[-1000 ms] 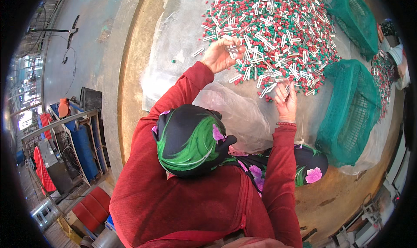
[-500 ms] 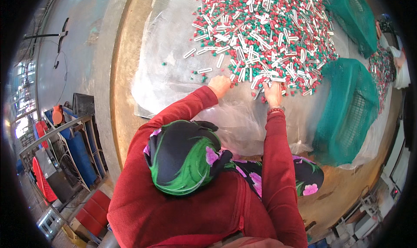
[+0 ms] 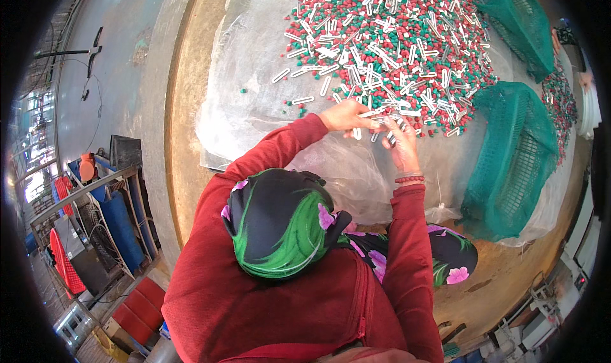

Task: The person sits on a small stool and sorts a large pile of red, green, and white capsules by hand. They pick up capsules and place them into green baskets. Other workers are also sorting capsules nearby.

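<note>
A large heap of small red, green and white tube-like pieces lies on a clear plastic sheet over a round wooden table. Both red-sleeved arms reach to the heap's near edge. My left hand is curled around a few white tubes. My right hand, with a red bead bracelet at the wrist, pinches a small piece close to the left hand's fingers. A black and green headscarf hides the space just below the hands.
A green mesh basket stands right of the hands and another at the far right. A second small heap lies beyond them. A crumpled clear bag lies under my arms. Blue racks and red crates stand on the left floor.
My hands were apart in the heap a second ago. They have drawn back to its near edge and come together, now holding white pieces.
</note>
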Tool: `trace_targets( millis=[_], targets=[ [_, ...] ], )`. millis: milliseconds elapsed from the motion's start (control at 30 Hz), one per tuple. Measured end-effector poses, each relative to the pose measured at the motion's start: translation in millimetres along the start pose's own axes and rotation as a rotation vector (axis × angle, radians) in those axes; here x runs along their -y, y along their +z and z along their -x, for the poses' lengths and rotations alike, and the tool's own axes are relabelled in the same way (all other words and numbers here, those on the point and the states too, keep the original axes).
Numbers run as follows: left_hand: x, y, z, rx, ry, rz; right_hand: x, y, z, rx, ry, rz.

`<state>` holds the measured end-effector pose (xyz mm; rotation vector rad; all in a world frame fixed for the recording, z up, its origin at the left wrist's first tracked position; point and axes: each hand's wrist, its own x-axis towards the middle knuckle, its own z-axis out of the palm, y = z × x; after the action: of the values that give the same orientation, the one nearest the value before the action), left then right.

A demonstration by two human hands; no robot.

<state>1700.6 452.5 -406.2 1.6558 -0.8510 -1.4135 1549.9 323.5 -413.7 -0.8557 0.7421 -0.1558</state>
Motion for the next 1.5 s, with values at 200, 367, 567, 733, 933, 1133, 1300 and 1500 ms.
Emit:
trace_targets(
  millis=[200, 367, 567, 733, 933, 1133, 1300, 1500],
  targets=[
    [-30.8, 5.3, 0.1, 0.138, 0.018, -0.241, 1.8, -5.5, 7.9, 0.045, -0.069, 0.086],
    [-11.7, 13.3, 5.4, 0.168, 0.004, -0.167, -5.8, 1.6, 25.1, 0.067, -0.005, -0.047],
    [8.3, -2.1, 8.5, 0.187, -0.066, 0.044, 5.5, -21.0, 26.3, 0.166, 0.130, 0.333],
    [-6.4, -38.8, 25.8, -0.032, -0.221, 1.151, 32.8, -87.9, -24.2, -0.050, -0.103, 1.001],
    [11.7, -41.6, 12.8, 0.237, 0.286, 1.239, 32.4, -67.8, -65.1, -0.100, -0.379, 1.873],
    [1.4, -38.4, 1.9, 0.347, 0.299, 1.200, 36.7, -48.4, -59.9, -0.104, -0.001, 0.890],
    [-11.0, -22.8, 4.0, 0.257, 0.135, 1.261, 39.3, -10.1, -19.4, 0.041, 0.002, 0.093],
    [-11.0, -14.5, -13.9, -0.113, -0.058, 0.538, 37.3, -8.3, -11.6, 0.042, -0.014, -0.151]
  ],
)
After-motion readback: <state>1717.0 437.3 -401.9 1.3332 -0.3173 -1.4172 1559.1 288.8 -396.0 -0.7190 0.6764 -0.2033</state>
